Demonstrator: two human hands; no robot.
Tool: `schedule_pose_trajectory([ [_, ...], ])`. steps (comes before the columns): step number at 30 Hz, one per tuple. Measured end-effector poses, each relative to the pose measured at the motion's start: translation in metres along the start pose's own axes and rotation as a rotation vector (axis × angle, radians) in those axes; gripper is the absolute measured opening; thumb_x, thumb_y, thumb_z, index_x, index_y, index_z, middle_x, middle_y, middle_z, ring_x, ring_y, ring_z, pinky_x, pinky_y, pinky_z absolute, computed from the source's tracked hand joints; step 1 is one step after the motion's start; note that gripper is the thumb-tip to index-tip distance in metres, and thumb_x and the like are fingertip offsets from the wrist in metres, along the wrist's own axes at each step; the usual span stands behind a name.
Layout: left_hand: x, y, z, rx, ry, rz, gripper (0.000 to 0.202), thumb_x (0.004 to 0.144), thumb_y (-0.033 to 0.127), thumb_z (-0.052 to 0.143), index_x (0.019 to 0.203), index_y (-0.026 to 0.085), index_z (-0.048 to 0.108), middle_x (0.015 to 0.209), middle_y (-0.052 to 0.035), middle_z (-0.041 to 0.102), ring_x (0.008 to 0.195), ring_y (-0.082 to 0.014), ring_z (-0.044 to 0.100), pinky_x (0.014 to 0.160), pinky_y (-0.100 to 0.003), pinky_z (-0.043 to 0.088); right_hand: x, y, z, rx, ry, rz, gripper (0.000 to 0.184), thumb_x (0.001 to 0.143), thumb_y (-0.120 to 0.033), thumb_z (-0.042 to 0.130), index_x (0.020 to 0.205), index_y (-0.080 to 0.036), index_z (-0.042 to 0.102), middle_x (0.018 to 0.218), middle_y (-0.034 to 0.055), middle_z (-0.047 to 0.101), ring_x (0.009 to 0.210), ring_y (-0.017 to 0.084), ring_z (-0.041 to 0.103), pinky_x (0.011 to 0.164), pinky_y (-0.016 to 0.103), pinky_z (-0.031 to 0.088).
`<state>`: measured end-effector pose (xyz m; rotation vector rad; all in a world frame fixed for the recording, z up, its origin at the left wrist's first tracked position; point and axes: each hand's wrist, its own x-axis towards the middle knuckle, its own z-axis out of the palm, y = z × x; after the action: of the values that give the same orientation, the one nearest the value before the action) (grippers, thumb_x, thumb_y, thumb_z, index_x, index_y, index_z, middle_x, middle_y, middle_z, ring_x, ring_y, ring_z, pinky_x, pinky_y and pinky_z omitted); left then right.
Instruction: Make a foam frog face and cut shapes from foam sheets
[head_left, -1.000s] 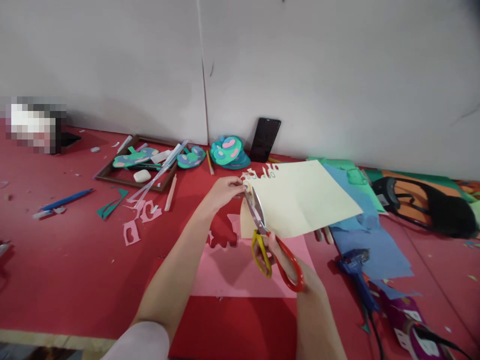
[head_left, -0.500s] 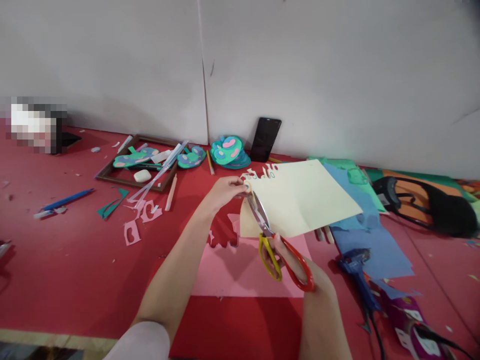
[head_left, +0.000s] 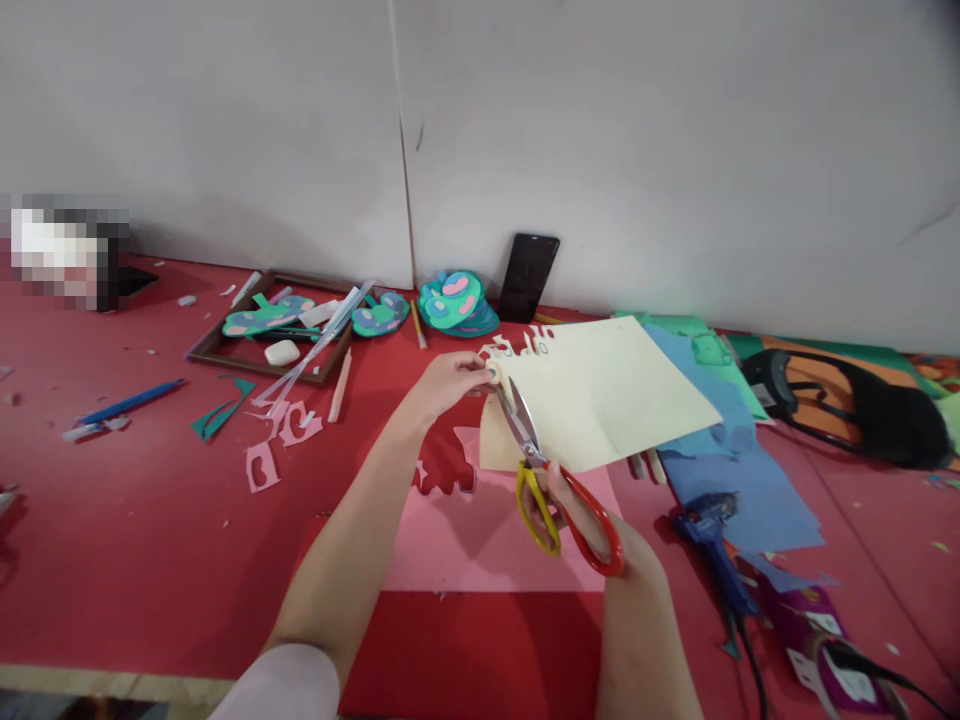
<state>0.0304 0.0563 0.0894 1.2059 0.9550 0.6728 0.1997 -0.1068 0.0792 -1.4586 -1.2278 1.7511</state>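
Observation:
My left hand (head_left: 444, 382) pinches the near left corner of a pale yellow paper sheet (head_left: 607, 390) and holds it up off the red surface. My right hand (head_left: 600, 530) grips scissors (head_left: 551, 480) with a yellow and a red handle loop. Their blades point up and away into the sheet's left edge, just beside my left fingertips. Small cut shapes show along the sheet's far left edge. A pink sheet (head_left: 480, 540) lies flat under both hands.
A blue glue gun (head_left: 712, 545) lies to the right by blue paper (head_left: 750, 480) and green paper. A black phone (head_left: 529, 277) leans on the white wall. Teal cut-outs (head_left: 456, 303), a brown frame (head_left: 270, 340), pink scraps (head_left: 281, 435) and a blue pen (head_left: 131, 402) lie left. A black bag (head_left: 862, 405) sits far right.
The scissors and my right hand have drawn back slightly toward me and to the right. My left hand keeps its hold on the yellow sheet.

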Motion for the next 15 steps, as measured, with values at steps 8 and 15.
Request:
schedule_pose_trajectory([
  [8,-0.002,0.0,0.001,0.013,0.001,0.0,0.006,0.07,0.021,0.062,0.07,0.015,0.06,0.073,-0.0033,0.069,0.077,-0.0179,0.068,0.08,-0.033,0.049,0.003,0.002,0.003,0.092,0.006,-0.072,0.049,0.087,-0.063,0.028,0.079,-0.02,0.052,0.055,-0.0011,0.052,0.045,0.012,0.048,0.05,0.028,0.038],
  [15,-0.003,0.003,0.009,-0.003,0.01,0.023,0.006,0.07,0.019,0.062,0.068,0.014,0.06,0.072,-0.0027,0.068,0.073,-0.0162,0.067,0.08,-0.033,0.05,0.011,-0.001,0.018,0.12,0.155,-0.098,0.04,0.088,-0.057,0.033,0.074,-0.022,0.046,0.057,-0.0039,0.046,0.045,0.011,0.045,0.051,0.028,0.041],
])
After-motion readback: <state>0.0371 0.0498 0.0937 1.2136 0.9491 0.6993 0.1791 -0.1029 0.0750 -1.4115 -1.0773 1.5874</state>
